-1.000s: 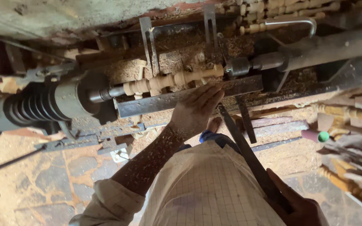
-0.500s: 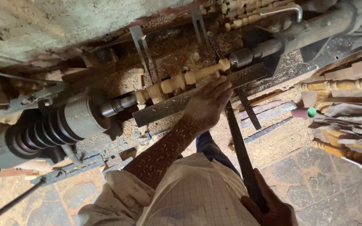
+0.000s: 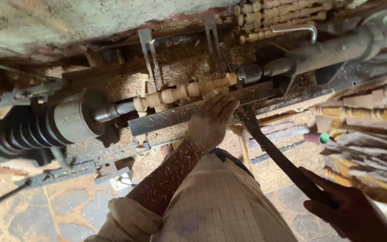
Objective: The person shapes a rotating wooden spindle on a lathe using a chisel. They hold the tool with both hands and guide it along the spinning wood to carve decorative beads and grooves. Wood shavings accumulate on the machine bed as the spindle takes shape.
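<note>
A pale turned wooden spindle point(image 3: 184, 92) is mounted in a lathe, between the dark stepped pulley head point(image 3: 45, 127) on the left and the tailstock point(image 3: 301, 62) on the right. In front of it runs a flat steel tool rest point(image 3: 166, 120). My left hand point(image 3: 211, 121), dusted with shavings, lies on the rest and presses down the front end of a long dark chisel point(image 3: 278, 157). The blade tip is hidden under that hand, near the spindle's right end. My right hand point(image 3: 350, 210) grips the chisel's rear end at the lower right.
Sawdust covers the lathe bed point(image 3: 189, 67). Several finished turned spindles lie at the top point(image 3: 283, 11) and at the right point(image 3: 363, 114). A green-tipped tool point(image 3: 321, 138) rests beside scrap wood. A stone floor point(image 3: 32, 210) shows at the lower left.
The view has shifted slightly over the lathe. Both hands keep the same hold on the chisel, the left one still on the tool rest by the spindle's right end.
</note>
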Demonstrator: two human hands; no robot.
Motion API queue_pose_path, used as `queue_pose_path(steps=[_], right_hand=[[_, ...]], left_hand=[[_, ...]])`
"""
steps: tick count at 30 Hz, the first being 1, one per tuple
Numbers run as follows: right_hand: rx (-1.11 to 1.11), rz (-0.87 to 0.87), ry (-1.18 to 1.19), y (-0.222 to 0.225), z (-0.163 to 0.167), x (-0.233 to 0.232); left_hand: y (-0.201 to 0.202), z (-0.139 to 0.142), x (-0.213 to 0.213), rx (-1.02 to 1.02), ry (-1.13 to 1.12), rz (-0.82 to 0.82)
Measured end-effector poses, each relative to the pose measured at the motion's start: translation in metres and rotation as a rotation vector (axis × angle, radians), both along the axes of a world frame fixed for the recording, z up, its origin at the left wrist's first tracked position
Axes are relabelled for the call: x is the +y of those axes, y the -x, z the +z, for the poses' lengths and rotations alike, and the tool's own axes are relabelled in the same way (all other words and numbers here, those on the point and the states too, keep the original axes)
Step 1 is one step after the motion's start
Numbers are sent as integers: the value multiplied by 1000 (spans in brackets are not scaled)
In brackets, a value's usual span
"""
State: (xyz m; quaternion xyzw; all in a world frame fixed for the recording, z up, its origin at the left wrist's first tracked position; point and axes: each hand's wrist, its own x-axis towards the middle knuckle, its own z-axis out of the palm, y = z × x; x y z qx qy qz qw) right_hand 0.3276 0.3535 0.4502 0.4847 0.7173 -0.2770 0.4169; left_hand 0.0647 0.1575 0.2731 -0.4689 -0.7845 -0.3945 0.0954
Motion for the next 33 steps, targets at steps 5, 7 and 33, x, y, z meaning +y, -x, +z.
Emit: queue_pose_path(steps=[5,7,33], right_hand=[[-2,171,75,13,-16,72],[3,205,110,17,-26,93],[615,-152,-124,-99,-94,-112]], left_hand=[[-18,-6,20,34,32,179],[-24,-6,22,17,93,182],[-10,-28,-17,126,201,-104]])
